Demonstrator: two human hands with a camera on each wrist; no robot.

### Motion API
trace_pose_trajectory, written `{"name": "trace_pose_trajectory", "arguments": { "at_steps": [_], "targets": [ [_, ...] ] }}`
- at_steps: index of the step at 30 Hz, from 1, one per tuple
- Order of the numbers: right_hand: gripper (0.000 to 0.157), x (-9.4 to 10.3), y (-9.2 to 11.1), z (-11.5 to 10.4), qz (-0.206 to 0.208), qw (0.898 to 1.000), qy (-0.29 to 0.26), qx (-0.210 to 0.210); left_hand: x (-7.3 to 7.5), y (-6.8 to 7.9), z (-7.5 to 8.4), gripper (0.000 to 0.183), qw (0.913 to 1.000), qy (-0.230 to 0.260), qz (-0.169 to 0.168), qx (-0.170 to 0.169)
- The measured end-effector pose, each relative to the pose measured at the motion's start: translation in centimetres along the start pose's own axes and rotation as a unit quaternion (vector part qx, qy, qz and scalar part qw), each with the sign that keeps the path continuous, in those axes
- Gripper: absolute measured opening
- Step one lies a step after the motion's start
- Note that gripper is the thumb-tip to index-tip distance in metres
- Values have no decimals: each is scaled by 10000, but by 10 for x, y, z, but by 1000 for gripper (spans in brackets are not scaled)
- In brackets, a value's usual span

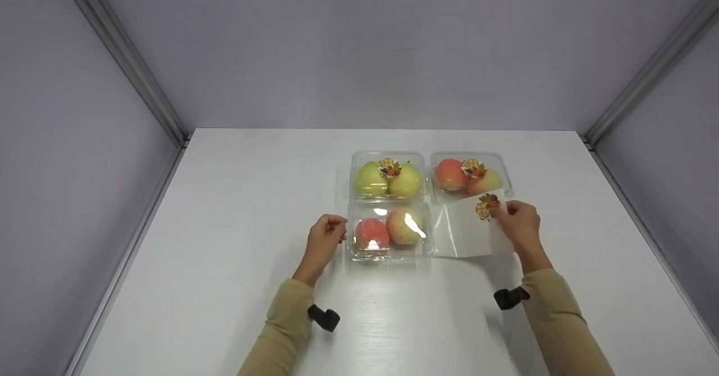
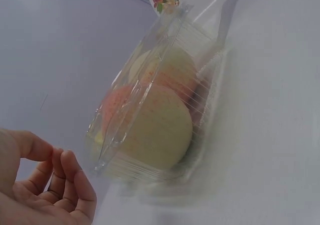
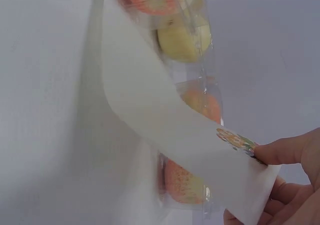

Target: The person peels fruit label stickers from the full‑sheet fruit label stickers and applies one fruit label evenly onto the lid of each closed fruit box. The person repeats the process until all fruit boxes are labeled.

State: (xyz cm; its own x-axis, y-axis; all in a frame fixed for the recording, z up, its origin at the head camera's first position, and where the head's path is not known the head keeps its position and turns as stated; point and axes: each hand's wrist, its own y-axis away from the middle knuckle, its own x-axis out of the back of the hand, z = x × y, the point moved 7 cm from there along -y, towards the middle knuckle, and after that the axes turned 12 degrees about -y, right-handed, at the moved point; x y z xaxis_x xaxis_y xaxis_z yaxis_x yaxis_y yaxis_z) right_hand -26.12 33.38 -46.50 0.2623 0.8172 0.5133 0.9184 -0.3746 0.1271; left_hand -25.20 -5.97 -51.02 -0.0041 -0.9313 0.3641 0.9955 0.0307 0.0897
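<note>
My right hand [image 1: 519, 224] pinches a glossy white sheet [image 1: 469, 232] by its upper right corner, thumb beside a printed fruit sticker [image 1: 487, 206]. The sheet bends in the right wrist view, its far end running down toward the table. In the head view it reaches left to a clear plastic box [image 1: 390, 258] of two reddish, apple-like fruits [image 1: 404, 226], which bears no sticker. My left hand [image 1: 326, 241] is just left of this box, fingers loosely curled. In the left wrist view, the left thumb and fingertips [image 2: 59, 155] meet with nothing visible between them.
Behind stand two more clear boxes, each with a fruit sticker on its lid: one of green pears [image 1: 387, 182], one of reddish fruits [image 1: 451, 175]. The white table [image 1: 247, 196] is bounded by grey walls [image 1: 359, 55] at the back and sides.
</note>
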Motion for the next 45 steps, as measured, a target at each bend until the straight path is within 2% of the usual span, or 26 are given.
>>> {"name": "trace_pose_trajectory", "arguments": {
  "at_steps": [5, 10, 16, 25, 29, 35, 42, 45],
  "targets": [
    [36, -1, 9, -17, 23, 9994, -141, 311, -3, 4, 12, 17, 9987, -158, -36, -481],
    [33, -1, 19, -30, 108, 9972, -483, 553, -7, 5, 21, 16, 9972, -143, -96, -726],
    [33, -7, 28, -42, -19, 9931, -974, 651, -12, 6, 31, 17, 9966, -80, -110, -808],
    [26, -11, 40, -59, 131, 9843, -1473, 966, -26, 12, 40, 16, 9952, -223, -273, -909],
    [25, -15, 44, -62, 97, 9787, -1826, 930, -31, 16, 45, 16, 9938, -194, -357, -1038],
    [25, -24, 47, -63, -65, 9688, -2387, 662, -42, 20, 50, 16, 9915, -188, -540, -1173],
    [22, -32, 53, -68, -197, 9490, -3099, 549, -59, 29, 54, 18, 9867, -107, -872, -1367],
    [22, -37, 56, -69, -284, 9442, -3244, 496, -66, 34, 57, 18, 9847, -103, -999, -1426]
  ]
}}
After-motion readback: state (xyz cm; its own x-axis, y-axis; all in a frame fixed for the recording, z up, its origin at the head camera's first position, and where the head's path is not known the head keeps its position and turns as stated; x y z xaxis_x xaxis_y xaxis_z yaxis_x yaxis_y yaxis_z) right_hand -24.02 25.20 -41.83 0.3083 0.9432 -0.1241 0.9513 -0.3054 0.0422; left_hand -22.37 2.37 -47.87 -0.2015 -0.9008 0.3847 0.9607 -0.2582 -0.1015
